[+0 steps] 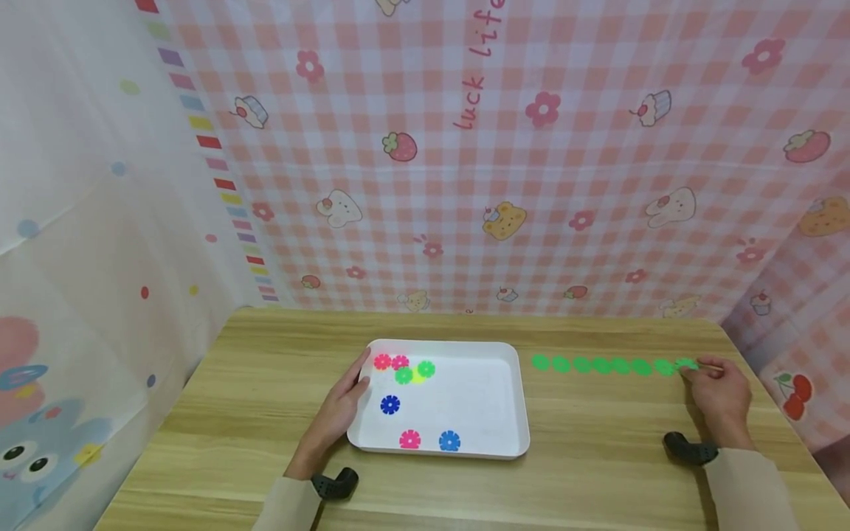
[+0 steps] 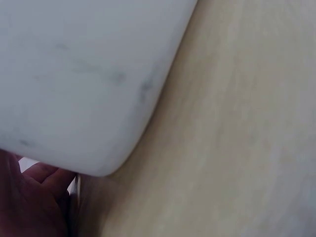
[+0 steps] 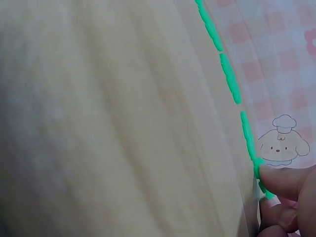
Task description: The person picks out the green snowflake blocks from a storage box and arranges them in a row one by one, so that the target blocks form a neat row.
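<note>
At the right end of a row of green notched plastic discs (image 1: pixel 620 366), my right hand (image 1: pixel 722 394) pinches the last green disc (image 1: pixel 685 363) between thumb and fingers. The right wrist view shows the thumb (image 3: pixel 286 180) pressed against that disc, low over the table. My left hand (image 1: pixel 335 409) holds the left side of a white tray (image 1: pixel 465 398), thumb at the rim and fingers along the outside. Inside the tray lie pink discs (image 1: pixel 409 439), green discs (image 1: pixel 426 369), a partly covered yellow disc (image 1: pixel 419 377), a dark blue disc (image 1: pixel 389 404) and a lighter blue disc (image 1: pixel 449 441).
The wood-grain table (image 1: pixel 598 457) runs back to a pink checked cloth (image 1: pixel 451 243) hung behind it. A white patterned cloth (image 1: pixel 173 221) hangs at the left. Each wrist wears a black camera mount, such as the left mount (image 1: pixel 336 484).
</note>
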Motion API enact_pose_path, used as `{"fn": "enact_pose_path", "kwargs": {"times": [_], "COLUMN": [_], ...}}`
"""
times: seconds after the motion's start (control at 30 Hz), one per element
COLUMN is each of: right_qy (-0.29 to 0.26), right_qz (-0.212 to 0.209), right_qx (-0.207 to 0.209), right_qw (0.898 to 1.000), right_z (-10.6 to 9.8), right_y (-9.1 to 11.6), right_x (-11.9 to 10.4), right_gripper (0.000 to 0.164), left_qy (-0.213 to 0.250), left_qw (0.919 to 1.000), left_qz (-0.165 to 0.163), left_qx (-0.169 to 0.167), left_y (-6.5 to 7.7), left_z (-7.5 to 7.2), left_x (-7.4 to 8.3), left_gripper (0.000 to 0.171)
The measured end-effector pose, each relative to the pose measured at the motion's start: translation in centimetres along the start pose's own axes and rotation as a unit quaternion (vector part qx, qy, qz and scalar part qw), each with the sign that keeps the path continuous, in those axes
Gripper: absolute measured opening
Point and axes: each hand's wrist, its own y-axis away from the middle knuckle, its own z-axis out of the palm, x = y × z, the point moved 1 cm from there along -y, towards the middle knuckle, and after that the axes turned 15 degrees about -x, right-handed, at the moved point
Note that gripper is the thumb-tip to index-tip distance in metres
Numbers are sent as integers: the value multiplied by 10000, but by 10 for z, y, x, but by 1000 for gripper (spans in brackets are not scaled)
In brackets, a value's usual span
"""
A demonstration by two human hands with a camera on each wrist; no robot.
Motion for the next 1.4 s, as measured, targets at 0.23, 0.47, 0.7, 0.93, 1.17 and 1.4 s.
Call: {"fn": "enact_pose_path", "kwargs": {"times": [0.23, 0.47, 0.7, 0.93, 1.17, 1.4], "right_qy": [32, 154, -152, -278, 45, -146], "right_qz": [-34, -25, -123, -222, -1031, -1446], "right_qx": [-40, -136, -80, -418, -1305, -2063], "right_qw": [10000, 9998, 9998, 9985, 9861, 9676], "right_z": [0, -1, -1, 9, 39, 86], "right_y": [1, 4, 7, 19, 45, 73], "right_x": [-2, -1, -5, -23, -68, -118], "right_gripper": [38, 40, 39, 43, 58, 51], "left_qy": [-4, 45, 84, 94, 101, 55], "left_qw": [10000, 10000, 10000, 9999, 9999, 10000], "left_qz": [29, 24, 12, 27, 25, 2], "left_qx": [28, 0, -40, -26, -43, 15], "left_y": [-1, 0, 0, 0, 0, -1], "left_z": [0, 1, 0, 0, 1, 0], "left_x": [0, 0, 0, 0, 1, 0], "left_gripper": [53, 53, 53, 53, 53, 52]}}
